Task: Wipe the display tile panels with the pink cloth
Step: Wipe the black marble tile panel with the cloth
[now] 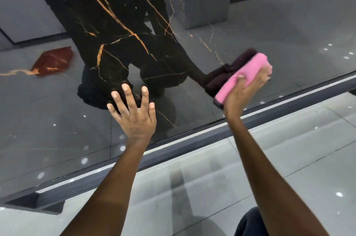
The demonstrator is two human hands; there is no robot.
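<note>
The right hand [245,89] is gripping the folded pink cloth [243,75] against the glossy tile panel [57,129]; the left hand [133,112] is pressing flat, fingers spread, beside it.

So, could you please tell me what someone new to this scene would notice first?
The folded pink cloth stands out at the right, gripped by the right hand against the glossy black tile panel. That panel, veined with orange, fills the upper middle and mirrors the room. The left hand presses flat on it at the centre, fingers spread, and a red patch shows in the gloss at the left.
</note>
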